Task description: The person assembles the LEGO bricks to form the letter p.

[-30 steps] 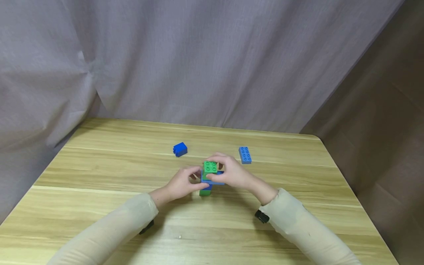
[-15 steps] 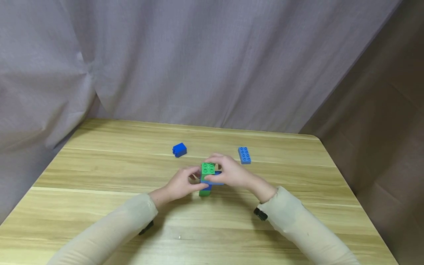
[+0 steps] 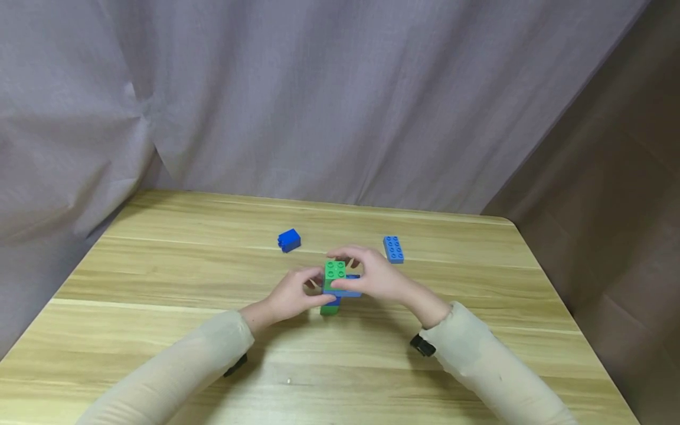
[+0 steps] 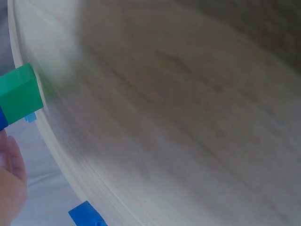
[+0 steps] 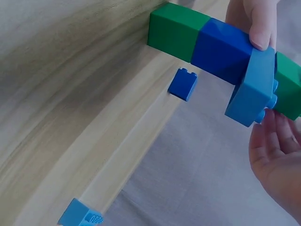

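Toy building bricks form an upright stack: a green brick (image 5: pixel 178 30) at the bottom, a dark blue brick (image 5: pixel 223 49) above it, then a longer light blue brick (image 5: pixel 251 92) jutting to the right. A studded green brick (image 3: pixel 335 270) tops it. My left hand (image 3: pixel 289 293) holds the stack from the left, thumb against the dark blue brick near the light blue one. From the right, my right hand (image 3: pixel 376 276) holds the top green brick, thumb across its near side and fingers behind. In the left wrist view, the bottom green brick (image 4: pixel 22 92) shows beside a few left fingers.
A dark blue brick (image 3: pixel 289 240) lies on its side on the wooden table (image 3: pixel 175 254), behind the stack to the left. Behind to the right lies a light blue eight-stud brick (image 3: pixel 394 249). A grey curtain (image 3: pixel 276 106) hangs past the table's far edge.
The top green brick has shifted slightly left and now sits squarer over the stack. My right fingers have eased slightly back from it. The left hand stays in place.
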`<action>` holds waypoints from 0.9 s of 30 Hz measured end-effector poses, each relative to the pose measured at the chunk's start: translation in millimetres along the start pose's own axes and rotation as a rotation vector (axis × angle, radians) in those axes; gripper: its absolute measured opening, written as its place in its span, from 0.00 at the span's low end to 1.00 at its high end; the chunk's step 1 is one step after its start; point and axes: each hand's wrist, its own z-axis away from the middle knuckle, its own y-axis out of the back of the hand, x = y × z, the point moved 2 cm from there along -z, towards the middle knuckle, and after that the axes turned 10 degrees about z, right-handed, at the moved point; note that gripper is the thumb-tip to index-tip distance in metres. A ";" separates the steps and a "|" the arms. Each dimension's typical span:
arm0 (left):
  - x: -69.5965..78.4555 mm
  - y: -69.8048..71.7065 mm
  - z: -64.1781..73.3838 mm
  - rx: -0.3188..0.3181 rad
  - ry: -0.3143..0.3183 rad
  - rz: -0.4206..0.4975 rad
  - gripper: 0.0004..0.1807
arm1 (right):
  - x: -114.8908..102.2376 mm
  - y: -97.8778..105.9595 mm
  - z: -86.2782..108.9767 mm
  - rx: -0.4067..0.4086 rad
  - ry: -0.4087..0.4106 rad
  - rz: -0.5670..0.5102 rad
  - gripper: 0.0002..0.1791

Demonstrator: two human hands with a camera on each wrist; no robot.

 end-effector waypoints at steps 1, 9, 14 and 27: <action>0.0 0.0 -0.1 -0.002 0.002 0.000 0.11 | -0.4 0.6 0.1 0.012 0.008 -0.005 0.24; -0.7 -0.2 0.5 -0.008 -0.007 0.015 0.12 | -5.0 2.3 -0.3 0.033 0.026 0.010 0.19; -0.2 0.0 0.8 -0.009 -0.005 0.020 0.12 | -6.3 2.3 -1.4 0.017 0.008 0.047 0.19; 0.1 0.8 0.7 -0.009 -0.004 0.032 0.12 | -9.5 1.4 -0.9 0.018 -0.029 0.102 0.18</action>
